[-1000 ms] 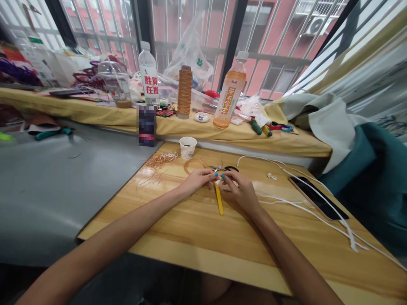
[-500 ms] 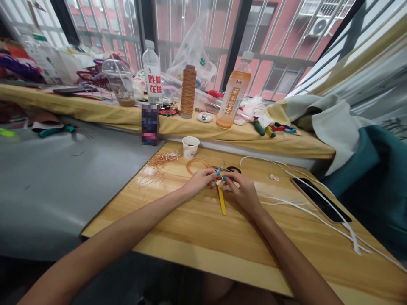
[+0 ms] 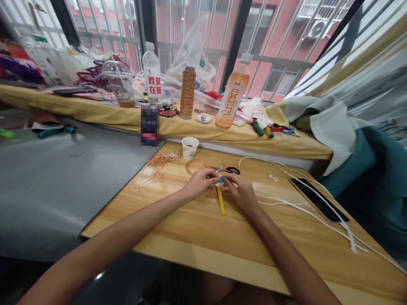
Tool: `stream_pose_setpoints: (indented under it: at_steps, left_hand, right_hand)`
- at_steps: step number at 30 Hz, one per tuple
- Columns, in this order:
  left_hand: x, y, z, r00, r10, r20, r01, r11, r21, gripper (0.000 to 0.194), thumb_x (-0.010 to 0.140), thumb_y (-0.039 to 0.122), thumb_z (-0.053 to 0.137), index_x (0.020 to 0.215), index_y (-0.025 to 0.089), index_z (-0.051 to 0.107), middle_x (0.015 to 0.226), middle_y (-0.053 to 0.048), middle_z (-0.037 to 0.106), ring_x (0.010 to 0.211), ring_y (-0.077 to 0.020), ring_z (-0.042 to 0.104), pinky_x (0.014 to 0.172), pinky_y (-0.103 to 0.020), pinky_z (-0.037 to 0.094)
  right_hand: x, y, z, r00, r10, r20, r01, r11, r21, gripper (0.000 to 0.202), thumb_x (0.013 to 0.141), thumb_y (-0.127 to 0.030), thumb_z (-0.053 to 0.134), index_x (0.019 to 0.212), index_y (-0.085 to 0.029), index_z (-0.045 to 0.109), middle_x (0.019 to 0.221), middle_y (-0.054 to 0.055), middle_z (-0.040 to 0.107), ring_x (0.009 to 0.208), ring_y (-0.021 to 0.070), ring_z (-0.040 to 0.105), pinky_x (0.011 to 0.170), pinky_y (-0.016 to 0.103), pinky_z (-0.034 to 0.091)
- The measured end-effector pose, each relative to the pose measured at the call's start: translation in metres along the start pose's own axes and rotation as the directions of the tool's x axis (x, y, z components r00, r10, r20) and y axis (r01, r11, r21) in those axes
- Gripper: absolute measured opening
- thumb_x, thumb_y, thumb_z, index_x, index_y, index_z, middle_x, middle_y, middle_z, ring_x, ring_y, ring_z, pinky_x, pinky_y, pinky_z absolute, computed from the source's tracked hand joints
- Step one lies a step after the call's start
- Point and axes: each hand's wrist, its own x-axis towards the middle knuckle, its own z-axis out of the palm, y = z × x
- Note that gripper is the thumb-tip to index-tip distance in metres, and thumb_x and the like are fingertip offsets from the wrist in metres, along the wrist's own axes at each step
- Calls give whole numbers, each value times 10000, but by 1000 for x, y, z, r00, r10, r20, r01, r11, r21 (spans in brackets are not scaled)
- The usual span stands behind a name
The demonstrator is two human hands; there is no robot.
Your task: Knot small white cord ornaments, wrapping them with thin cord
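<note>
Over the middle of the wooden table, my left hand (image 3: 199, 184) and my right hand (image 3: 244, 191) meet at their blue-nailed fingertips. Both are closed in a pinch around something small; a bit of white shows there, but the fingers hide most of it. Just below the fingertips, a flat yellow stick (image 3: 221, 203) points toward me, its upper end hidden by the hands. Black-handled scissors (image 3: 233, 170) lie right behind the hands. A loose loop of orange-brown thread (image 3: 188, 168) rests beyond my left hand.
A paper cup (image 3: 190, 148) with dark contents stands at the table's back edge. Thread scraps (image 3: 159, 160) lie to the left. White cords (image 3: 337, 207) cross a phone (image 3: 310, 197) at right. The sill holds a thread spool (image 3: 188, 93) and an orange drink bottle (image 3: 233, 99).
My fingertips have drawn closer together and dipped slightly, covering more of the small piece. The objects on the table have stayed in place.
</note>
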Motion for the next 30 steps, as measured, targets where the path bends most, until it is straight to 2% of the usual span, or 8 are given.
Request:
stream_pose_setpoints:
  at_steps: [4,8,13,17,24,30]
  left_hand:
    - [-4,6,0,996,93,-12,-90,982,164,205,698,328,548,742,129,563,663,7,549,556,-78,495,526,-191,388]
    - [-5,10,-2,996,89,28,-93,968,235,200,703,325,541,729,128,562,654,7,550,562,-78,481,530,-187,380]
    - [-2,7,-7,983,7,183,-16,999,47,214,698,328,550,765,126,557,645,7,556,580,-84,507,564,-199,396]
    - [0,4,-9,978,-28,205,31,999,-12,227,674,324,579,766,119,556,634,2,559,572,-87,513,574,-209,402]
    - [-1,3,-7,988,-42,147,28,995,93,221,687,335,553,743,122,538,615,16,528,551,-76,498,545,-193,400]
    - [-9,10,3,990,132,-42,-112,941,319,105,714,255,498,712,150,507,614,28,518,532,-79,490,509,-187,390]
  right_hand:
    - [1,-3,-2,998,59,20,-60,998,34,141,806,-188,432,785,-182,571,704,30,624,626,143,574,601,250,431]
    - [1,-4,-2,991,114,69,-121,988,98,154,804,-200,429,769,-189,578,658,15,604,600,137,565,581,238,429]
    - [1,-2,-1,988,125,89,-134,986,99,169,802,-199,428,780,-180,594,666,18,608,587,130,554,570,229,419]
    - [1,-3,-2,991,103,87,-108,993,53,174,798,-179,432,770,-175,603,682,23,616,596,128,549,574,225,409]
    - [0,-3,0,998,12,65,-9,999,-35,175,800,-157,421,793,-169,595,752,48,635,687,146,563,637,249,420]
    - [-3,-2,5,999,-23,41,27,994,-102,175,814,-167,397,828,-171,571,819,67,628,742,161,562,676,275,423]
